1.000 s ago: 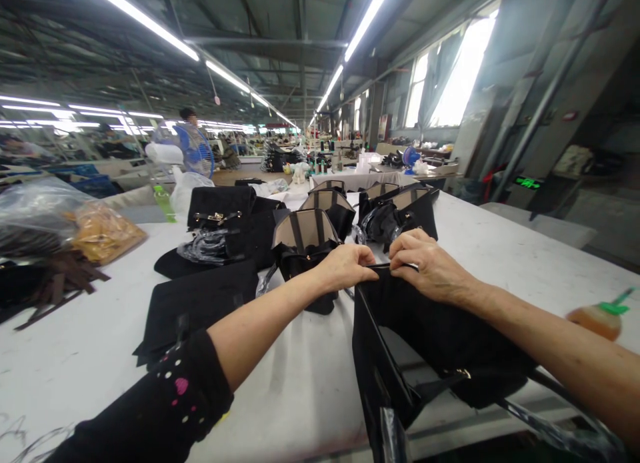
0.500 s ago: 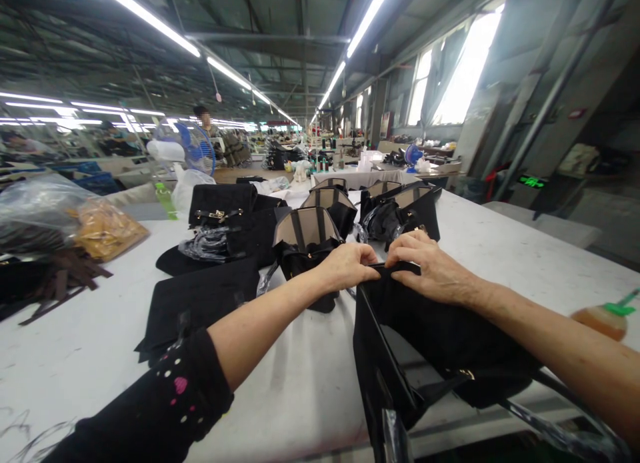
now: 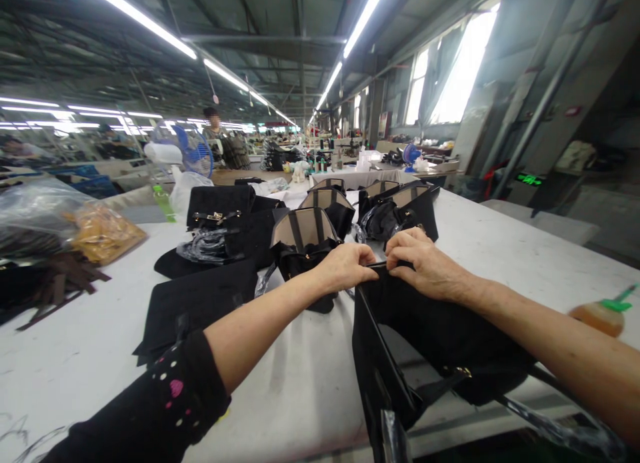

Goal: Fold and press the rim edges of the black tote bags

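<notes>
A black handbag [image 3: 430, 336] lies tilted at the table's front edge, its mouth towards me. My left hand [image 3: 350, 266] pinches the bag's far upper edge between thumb and fingers. Close beside it, my right hand [image 3: 425, 266] grips the same edge with its fingers curled over. A small gold clasp [image 3: 463, 372] shows on the bag's near side. One handle, wrapped in clear plastic [image 3: 555, 426], trails to the lower right. Just beyond my left hand stands an open black bag with a beige lining [image 3: 303, 230]. The fingertips of both hands are partly hidden.
Several more black bags [image 3: 395, 206] stand further back on the white table [image 3: 505, 250]. Flat black pieces [image 3: 200, 303] are stacked at left, near brown strips [image 3: 65, 283] and a plastic-wrapped yellow bundle [image 3: 107, 230]. A bottle with a green cap [image 3: 603, 316] lies at right. Behind is a fan [image 3: 197, 150].
The right-hand fingers have drawn in slightly along the bag's edge, towards the left hand. The left hand keeps its pinch. The whole view has shifted very slightly.
</notes>
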The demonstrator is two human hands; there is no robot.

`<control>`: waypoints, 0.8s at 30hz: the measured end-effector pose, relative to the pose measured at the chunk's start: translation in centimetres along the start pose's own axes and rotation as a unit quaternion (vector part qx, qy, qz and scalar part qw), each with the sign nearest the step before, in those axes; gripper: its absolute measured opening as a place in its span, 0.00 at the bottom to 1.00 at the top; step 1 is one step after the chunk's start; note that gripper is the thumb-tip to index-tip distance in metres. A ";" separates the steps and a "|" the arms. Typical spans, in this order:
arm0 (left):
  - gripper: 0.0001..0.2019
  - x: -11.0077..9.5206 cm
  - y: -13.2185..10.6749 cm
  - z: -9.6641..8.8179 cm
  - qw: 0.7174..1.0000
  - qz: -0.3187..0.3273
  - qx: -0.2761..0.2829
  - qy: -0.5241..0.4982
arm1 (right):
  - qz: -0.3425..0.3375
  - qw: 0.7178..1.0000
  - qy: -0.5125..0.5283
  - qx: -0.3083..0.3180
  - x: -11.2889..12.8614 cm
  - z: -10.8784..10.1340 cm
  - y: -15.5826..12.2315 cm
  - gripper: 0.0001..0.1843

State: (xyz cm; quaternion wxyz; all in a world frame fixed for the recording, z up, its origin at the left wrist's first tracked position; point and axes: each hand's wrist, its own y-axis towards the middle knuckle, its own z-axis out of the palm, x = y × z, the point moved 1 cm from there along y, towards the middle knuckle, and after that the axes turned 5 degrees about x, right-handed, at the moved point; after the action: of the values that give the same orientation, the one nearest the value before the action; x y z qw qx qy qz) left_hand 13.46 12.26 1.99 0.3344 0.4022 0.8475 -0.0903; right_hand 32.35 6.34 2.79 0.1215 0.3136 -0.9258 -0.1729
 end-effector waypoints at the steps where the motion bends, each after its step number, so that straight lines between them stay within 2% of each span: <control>1: 0.08 0.0 0.0 0.0 1.000 0.000 0.000 0.000 | 0.003 1.000 -0.003 -0.004 0.0 0.0 0.0 0.05; 14: 0.07 -0.3 -0.1 -0.1 1.000 0.002 0.004 -0.002 | -0.010 1.000 -0.008 -0.001 0.3 -0.1 0.5 0.07; 24: 0.08 -0.9 -0.1 -0.5 0.999 0.011 0.047 -0.008 | 0.024 0.998 -0.058 0.016 -0.1 0.4 0.4 0.04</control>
State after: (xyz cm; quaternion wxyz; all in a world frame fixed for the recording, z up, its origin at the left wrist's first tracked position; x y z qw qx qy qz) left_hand 13.51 11.84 2.90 0.3231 0.4255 0.8353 -0.1295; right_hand 32.13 6.79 2.55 0.0671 0.2823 -0.9413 -0.1726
